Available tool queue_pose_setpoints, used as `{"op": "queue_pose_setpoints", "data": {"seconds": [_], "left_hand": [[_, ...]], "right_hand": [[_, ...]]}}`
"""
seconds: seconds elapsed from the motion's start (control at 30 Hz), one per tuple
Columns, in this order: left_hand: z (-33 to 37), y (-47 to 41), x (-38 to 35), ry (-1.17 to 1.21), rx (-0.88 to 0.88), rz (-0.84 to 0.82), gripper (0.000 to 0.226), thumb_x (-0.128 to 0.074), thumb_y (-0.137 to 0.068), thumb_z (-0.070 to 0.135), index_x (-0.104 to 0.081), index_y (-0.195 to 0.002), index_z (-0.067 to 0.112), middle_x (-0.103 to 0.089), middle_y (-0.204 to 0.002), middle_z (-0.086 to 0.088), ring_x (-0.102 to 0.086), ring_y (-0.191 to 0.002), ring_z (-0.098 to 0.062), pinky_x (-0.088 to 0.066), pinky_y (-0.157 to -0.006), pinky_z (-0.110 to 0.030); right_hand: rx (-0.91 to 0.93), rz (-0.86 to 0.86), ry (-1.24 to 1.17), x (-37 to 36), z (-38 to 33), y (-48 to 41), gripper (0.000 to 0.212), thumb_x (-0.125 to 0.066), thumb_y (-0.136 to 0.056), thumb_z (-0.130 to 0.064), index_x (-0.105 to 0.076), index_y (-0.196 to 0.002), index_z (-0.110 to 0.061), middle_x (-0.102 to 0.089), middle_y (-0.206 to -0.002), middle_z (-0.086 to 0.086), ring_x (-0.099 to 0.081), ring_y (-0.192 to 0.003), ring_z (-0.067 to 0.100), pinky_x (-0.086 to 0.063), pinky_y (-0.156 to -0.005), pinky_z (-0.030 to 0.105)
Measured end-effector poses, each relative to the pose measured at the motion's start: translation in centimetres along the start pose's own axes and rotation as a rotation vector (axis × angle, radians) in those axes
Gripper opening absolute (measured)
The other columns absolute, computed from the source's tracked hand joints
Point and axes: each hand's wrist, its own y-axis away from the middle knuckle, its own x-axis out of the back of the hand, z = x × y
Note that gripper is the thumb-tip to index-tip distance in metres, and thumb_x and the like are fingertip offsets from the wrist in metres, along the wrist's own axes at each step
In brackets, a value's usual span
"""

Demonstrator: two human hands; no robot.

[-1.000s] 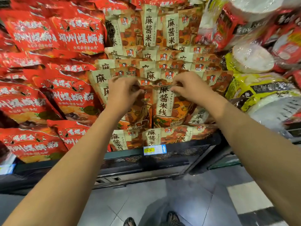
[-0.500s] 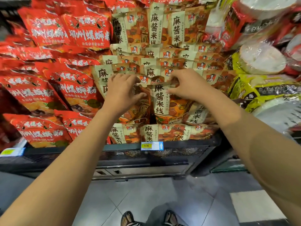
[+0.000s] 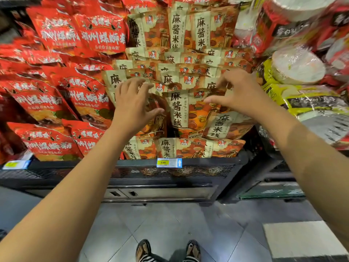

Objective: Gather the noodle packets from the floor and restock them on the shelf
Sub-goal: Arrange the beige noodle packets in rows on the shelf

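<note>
Since both hands hover at the stack with nothing between the fingers, the front packet [image 3: 181, 110] looks placed. It stands upright on the shelf [image 3: 198, 167] at the centre of the view, leaning back on the tan rows behind it. The left hand [image 3: 132, 104], at the packet's 9 o'clock, is spread and relaxed, with its fingertips over the neighbouring packet; I cannot tell whether they touch it. The right hand [image 3: 241, 95], at the packet's 2 o'clock, has loosely bent fingers near the top seam and the thumb held apart from them, pinching nothing. Red packets [image 3: 83, 95] fill 9 o'clock of the view and wrapped bowls [image 3: 298, 67] sit at 2 o'clock. A price tag [image 3: 169, 163] hangs at the packet's 6 o'clock, and tiled floor [image 3: 170, 224] lies at 6 o'clock. I judge the packet light, soft and crinkly, with slick film and brittle contents. It wants a pinch on the flat top seam or on both side edges, not a squeeze on the belly.
</note>
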Motion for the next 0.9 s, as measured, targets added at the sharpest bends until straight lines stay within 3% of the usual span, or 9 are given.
{"op": "queue_pose_setpoints", "data": {"seconds": [0.1, 0.2, 0.33, 0.47, 0.53, 0.63, 0.7, 0.8, 0.9], "left_hand": [[2.6, 0.5, -0.1, 0.055, -0.041, 0.071, 0.073, -0.057, -0.082, 0.068, -0.055, -0.127, 0.011, -0.052, -0.135, -0.014, -0.042, -0.128, -0.033, -0.029, -0.109, -0.049], [6.4, 0.7, -0.6, 0.123, -0.160, 0.009, 0.073, -0.052, -0.086, 0.069, -0.056, -0.127, 0.009, -0.057, -0.131, -0.011, -0.049, -0.124, -0.028, -0.037, -0.107, -0.044], [11.8, 0.7, -1.7, 0.397, -0.114, -0.198, 0.059, -0.067, -0.089, 0.047, -0.054, -0.134, 0.011, -0.062, -0.125, -0.005, -0.054, -0.119, -0.020, -0.043, -0.102, -0.034], [14.6, -0.5, -3.1, 0.491, -0.014, -0.219, 0.013, -0.065, -0.095, 0.024, -0.067, -0.097, 0.012, -0.064, -0.086, 0.003, -0.061, -0.083, -0.018, -0.051, -0.074, -0.032], [15.1, -1.7, -3.3, 0.459, 0.031, -0.185, 0.013, -0.064, -0.095, 0.020, -0.066, -0.087, 0.011, -0.062, -0.079, 0.003, -0.059, -0.078, -0.019, -0.048, -0.068, -0.034], [15.7, -3.5, -3.2, 0.359, 0.039, -0.160, 0.010, -0.060, -0.094, 0.012, -0.069, -0.092, 0.009, -0.068, -0.087, -0.001, -0.062, -0.085, -0.024, -0.052, -0.071, -0.040], [16.0, -4.4, -3.1, 0.294, 0.032, -0.142, 0.016, -0.057, -0.092, 0.009, -0.069, -0.103, 0.010, -0.070, -0.095, -0.004, -0.063, -0.089, -0.025, -0.052, -0.069, -0.038], [16.1, -4.7, -3.4, 0.225, 0.026, -0.108, 0.021, -0.057, -0.095, 0.015, -0.064, -0.114, 0.011, -0.069, -0.104, -0.005, -0.063, -0.094, -0.026, -0.049, -0.067, -0.035], [15.8, -4.3, -3.8, 0.241, 0.016, -0.108, 0.026, -0.060, -0.096, 0.024, -0.061, -0.118, 0.013, -0.067, -0.106, -0.004, -0.062, -0.096, -0.023, -0.051, -0.072, -0.036]], "right_hand": [[0.076, -0.141, 0.024, 0.7, 0.6, 1.4, 0.068, -0.059, -0.058, -0.074, -0.059, -0.090, -0.014, -0.058, -0.088, 0.001, -0.054, -0.086, 0.023, -0.036, -0.073, 0.035], [0.059, -0.222, 0.077, 1.2, 2.4, 2.7, 0.070, -0.061, -0.060, -0.074, -0.059, -0.092, -0.012, -0.060, -0.090, 0.003, -0.053, -0.085, 0.023, -0.045, -0.072, 0.037], [-0.075, -0.247, 0.077, 2.0, 5.8, 4.2, 0.033, -0.078, -0.081, -0.037, -0.068, -0.100, -0.012, -0.068, -0.094, 0.005, -0.062, -0.091, 0.026, -0.050, -0.080, 0.042], [-0.177, -0.208, -0.017, 1.6, 7.0, 4.8, 0.015, -0.068, -0.092, -0.022, -0.073, -0.097, -0.008, -0.068, -0.089, 0.008, -0.060, -0.086, 0.024, -0.046, -0.076, 0.034], [-0.198, -0.146, -0.027, 1.5, 7.4, 4.4, 0.013, -0.066, -0.093, -0.021, -0.072, -0.092, -0.009, -0.067, -0.087, 0.010, -0.059, -0.084, 0.024, -0.044, -0.074, 0.034], [-0.239, -0.102, 0.020, 1.8, 8.1, 3.5, 0.015, -0.064, -0.094, -0.024, -0.064, -0.082, -0.015, -0.059, -0.075, 0.000, -0.054, -0.077, 0.022, -0.036, -0.065, 0.032], [-0.261, -0.097, 0.049, 1.7, 8.4, 2.9, 0.020, -0.064, -0.094, -0.026, -0.064, -0.081, -0.011, -0.059, -0.074, 0.004, -0.055, -0.077, 0.026, -0.036, -0.062, 0.033], [-0.280, -0.116, 0.113, 1.1, 8.4, 2.5, 0.029, -0.065, -0.092, -0.033, -0.065, -0.088, -0.005, -0.061, -0.080, 0.010, -0.058, -0.082, 0.030, -0.045, -0.068, 0.038], [-0.283, -0.080, 0.112, 1.1, 8.4, 2.7, 0.031, -0.073, -0.085, -0.038, -0.066, -0.100, -0.011, -0.065, -0.092, 0.006, -0.058, -0.089, 0.025, -0.051, -0.077, 0.040]]}}
